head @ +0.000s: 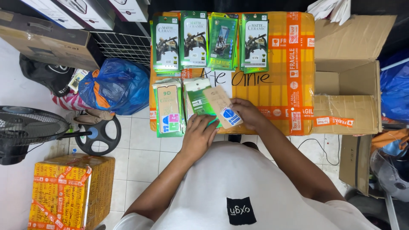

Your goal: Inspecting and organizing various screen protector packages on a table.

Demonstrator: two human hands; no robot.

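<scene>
One thin tan packet [222, 107] is pinched at its edge by the right hand [247, 114]; it looks light, stiff, and breakable inside. The left hand [198, 135] lies flat on the green packets [199, 102], gripping nothing.

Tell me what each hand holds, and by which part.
The right hand grips a flat tan packet by its right edge. The left hand rests on the lower end of a green packet; grip unclear.

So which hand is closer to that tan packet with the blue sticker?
The right hand: it holds the tan packet by its right edge. The left hand lies just below-left, on a green packet.
</scene>
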